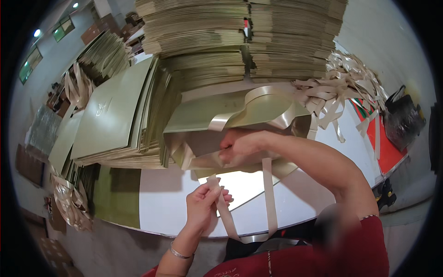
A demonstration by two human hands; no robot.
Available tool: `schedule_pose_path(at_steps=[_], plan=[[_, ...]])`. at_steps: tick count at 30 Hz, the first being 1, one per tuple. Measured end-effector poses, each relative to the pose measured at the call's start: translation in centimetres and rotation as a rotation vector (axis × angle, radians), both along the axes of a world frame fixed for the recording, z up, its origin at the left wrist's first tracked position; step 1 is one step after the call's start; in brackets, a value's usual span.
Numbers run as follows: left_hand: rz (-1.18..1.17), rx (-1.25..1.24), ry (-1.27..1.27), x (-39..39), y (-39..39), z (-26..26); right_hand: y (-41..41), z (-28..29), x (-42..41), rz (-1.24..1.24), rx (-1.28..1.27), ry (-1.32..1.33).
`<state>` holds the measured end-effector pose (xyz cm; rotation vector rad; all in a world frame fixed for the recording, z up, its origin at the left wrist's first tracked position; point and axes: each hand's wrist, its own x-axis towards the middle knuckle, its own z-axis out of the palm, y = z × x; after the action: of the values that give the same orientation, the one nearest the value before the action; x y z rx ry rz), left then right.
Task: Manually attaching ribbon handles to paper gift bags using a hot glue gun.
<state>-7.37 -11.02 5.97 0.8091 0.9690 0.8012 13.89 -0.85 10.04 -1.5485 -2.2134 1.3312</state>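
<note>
An opened paper gift bag (204, 110), olive-gold outside, lies on the table with its mouth facing me. My left hand (207, 200) pinches the end of a beige satin ribbon (226, 218) just below the bag's mouth. From there the ribbon loops down past the table edge and rises again to the bag's near panel. Inside the mouth is my right hand (238, 147), its fingers curled at the inner side of the near panel; whether they grip anything is hidden. Another ribbon (258, 91) arches over the bag's upper panel.
Flat bags (110, 114) are piled at the left, beside the open bag. Tall stacks of folded bags (294, 41) stand behind it. Loose ribbons (346, 79) lie heaped at the right, near a red sheet (384, 138). More ribbons (71, 204) hang off the table's left side.
</note>
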Motion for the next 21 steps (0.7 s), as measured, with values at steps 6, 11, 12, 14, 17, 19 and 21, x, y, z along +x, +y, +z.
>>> schedule_pose_path(at_steps=[6, 11, 12, 14, 17, 19, 21], plan=[[-0.058, -0.034, -0.075, 1.0, 2.0, -0.2, 0.6, 1.1, 0.2, -0.129, -0.048, 0.072], [0.017, -0.037, -0.036, 2.2, 2.5, -0.4, 0.2, 1.1, 0.2, -0.232, -0.155, 0.174], [0.044, -0.029, -0.021, 2.3, 2.5, -0.5, 0.1, 1.1, 0.3, -0.244, -0.161, 0.196], [0.063, -0.029, -0.068, 2.2, 2.5, -0.8, -0.1, 1.0, 0.3, -0.268, -0.158, 0.234], [0.069, -0.018, -0.108, 1.8, 2.5, -1.2, -0.6, 1.1, 0.3, -0.282, -0.133, 0.254], [0.077, -0.010, -0.129, 1.8, 2.4, -1.4, -0.9, 1.3, 0.3, -0.282, -0.117, 0.204], [0.096, 0.005, -0.173, 2.0, 2.4, -1.4, -1.4, 1.5, 0.4, -0.266, -0.131, 0.228]])
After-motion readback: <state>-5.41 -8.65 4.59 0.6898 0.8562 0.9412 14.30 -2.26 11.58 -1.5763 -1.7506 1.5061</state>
